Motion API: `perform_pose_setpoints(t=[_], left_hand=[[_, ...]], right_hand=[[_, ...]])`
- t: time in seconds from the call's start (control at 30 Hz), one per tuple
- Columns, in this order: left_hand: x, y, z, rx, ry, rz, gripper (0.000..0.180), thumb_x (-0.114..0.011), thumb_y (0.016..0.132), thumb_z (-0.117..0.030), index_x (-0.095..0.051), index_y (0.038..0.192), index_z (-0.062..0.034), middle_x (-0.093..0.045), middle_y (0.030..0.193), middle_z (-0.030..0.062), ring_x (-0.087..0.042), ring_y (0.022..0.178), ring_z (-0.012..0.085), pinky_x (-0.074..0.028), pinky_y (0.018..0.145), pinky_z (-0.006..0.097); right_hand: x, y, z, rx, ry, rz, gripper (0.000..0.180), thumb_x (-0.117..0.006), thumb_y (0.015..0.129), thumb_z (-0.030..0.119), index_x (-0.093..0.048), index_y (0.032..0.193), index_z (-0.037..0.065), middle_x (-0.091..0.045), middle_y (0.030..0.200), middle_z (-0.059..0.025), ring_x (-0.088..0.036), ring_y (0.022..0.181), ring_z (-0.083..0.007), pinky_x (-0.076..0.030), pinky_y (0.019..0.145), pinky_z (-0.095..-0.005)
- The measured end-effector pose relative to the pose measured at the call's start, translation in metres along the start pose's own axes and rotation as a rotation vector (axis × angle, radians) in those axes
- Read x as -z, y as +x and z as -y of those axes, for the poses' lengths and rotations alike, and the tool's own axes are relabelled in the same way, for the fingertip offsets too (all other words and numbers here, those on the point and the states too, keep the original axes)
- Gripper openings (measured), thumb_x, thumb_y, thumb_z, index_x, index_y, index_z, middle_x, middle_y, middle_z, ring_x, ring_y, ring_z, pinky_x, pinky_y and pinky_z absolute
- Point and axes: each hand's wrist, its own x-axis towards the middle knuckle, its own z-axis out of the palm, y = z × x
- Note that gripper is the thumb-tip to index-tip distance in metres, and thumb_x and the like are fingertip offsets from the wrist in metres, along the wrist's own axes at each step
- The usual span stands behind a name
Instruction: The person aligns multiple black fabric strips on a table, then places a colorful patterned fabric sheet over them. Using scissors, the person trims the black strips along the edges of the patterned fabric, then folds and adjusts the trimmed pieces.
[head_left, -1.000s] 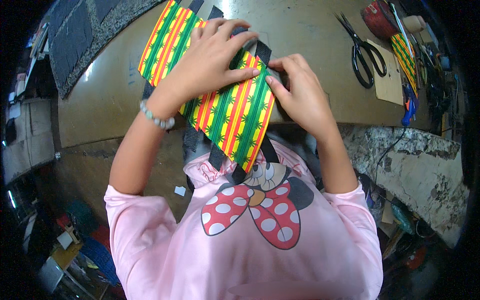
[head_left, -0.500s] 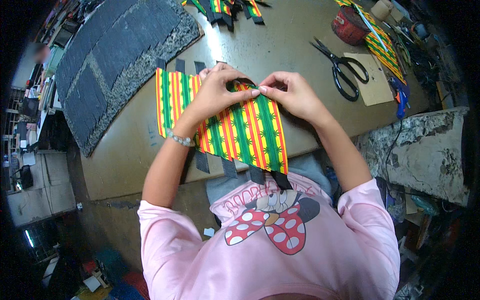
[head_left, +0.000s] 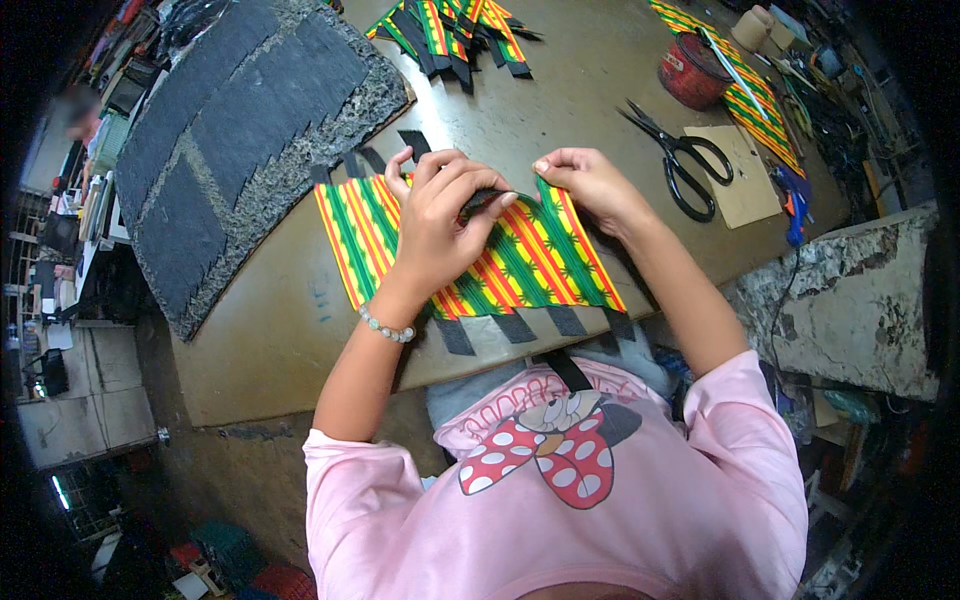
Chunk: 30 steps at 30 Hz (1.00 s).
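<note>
A fabric panel (head_left: 515,265) in red, yellow and green stripes with dark leaf prints lies slanted before me. Black strips (head_left: 513,328) stick out along its near and far edges. My left hand (head_left: 440,215) is closed on the panel's far edge, thumb toward me, with a dark fold of the cloth showing beside the fingers. At the far right corner, the thumb and forefinger of my right hand (head_left: 598,190) pinch the same panel. Part of the far edge is hidden under the left hand.
A board covered in black strips (head_left: 270,120) lies at the left. Striped pieces (head_left: 455,35) are heaped at the back. To the right are black scissors (head_left: 680,160), a card (head_left: 740,180), a red tin (head_left: 693,72) and a blue glue gun (head_left: 795,210).
The panel has turned, its near edge swinging right and away from me. My hands have moved apart, the right one now pinching nearer the panel's right corner.
</note>
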Motion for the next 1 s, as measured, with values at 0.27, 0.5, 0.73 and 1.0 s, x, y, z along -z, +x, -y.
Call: perform_pose_setpoints(t=[0.27, 0.5, 0.73, 1.0], left_hand=[[-0.015, 0.003, -0.001, 0.256, 0.057, -0.018, 0.027, -0.073, 0.084, -0.024, -0.064, 0.105, -0.0113, -0.06, 0.105, 0.0073, -0.052, 0.109, 0.0246, -0.026, 0.102, 0.05], [-0.028, -0.022, -0.036, 0.074, -0.024, 0.186, 0.033, -0.062, 0.09, -0.015, -0.057, 0.117, 0.003, -0.06, 0.113, 0.0168, -0.058, 0.107, 0.0298, -0.045, 0.095, 0.042], [-0.029, -0.027, -0.032, -0.087, 0.244, 0.286, 0.042, -0.058, 0.093, -0.024, -0.057, 0.126, 0.0017, -0.056, 0.127, 0.0162, -0.053, 0.119, 0.0326, -0.042, 0.102, 0.043], [-0.034, -0.032, -0.047, -0.041, 0.249, 0.24, 0.041, -0.056, 0.092, -0.024, -0.057, 0.125, 0.0009, -0.057, 0.125, 0.0173, -0.051, 0.123, 0.0334, -0.031, 0.111, 0.053]], right_hand=[[-0.002, -0.013, -0.012, 0.042, -0.119, 0.111, 0.045, -0.073, 0.088, 0.013, -0.056, 0.125, -0.006, -0.069, 0.096, -0.0064, -0.065, 0.084, -0.008, -0.053, 0.074, -0.0226], [0.003, 0.002, -0.021, 0.26, -0.347, -0.097, 0.033, -0.076, 0.083, 0.014, -0.065, 0.107, -0.005, -0.07, 0.085, -0.0081, -0.063, 0.075, -0.0105, -0.053, 0.07, -0.0268], [0.015, -0.064, 0.012, 0.42, -0.266, 0.336, 0.018, -0.071, 0.087, 0.007, -0.066, 0.103, -0.001, -0.07, 0.1, -0.0081, -0.065, 0.092, -0.0155, -0.05, 0.088, -0.0295], [0.034, -0.057, -0.019, 0.2, -0.193, 0.154, 0.077, -0.074, 0.083, 0.0, -0.036, 0.149, 0.005, -0.06, 0.103, -0.0017, -0.053, 0.084, -0.0049, -0.048, 0.079, -0.0216]])
